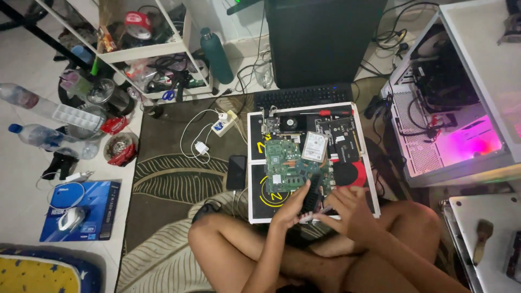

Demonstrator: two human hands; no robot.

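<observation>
I sit cross-legged on a patterned rug behind a white-edged work mat [254, 163]. On it lies a green circuit board [285, 163] with a silver drive [314, 147] resting on its upper right. My left hand [290, 209] grips a long black slotted part [311, 193] at the board's near edge. My right hand [350, 209] meets it from the right, fingers closed on the same part's lower end. A red-handled screwdriver [331, 113] lies at the mat's far edge, beside a small fan card [282, 123].
A black keyboard [303, 96] and a dark tower [320, 40] stand beyond the mat. An open computer case [450, 125] glows pink on the right. A phone [236, 172], a power strip [223, 122], bottles, a blue box [81, 209] with a mouse and a cluttered shelf [146, 54] sit left.
</observation>
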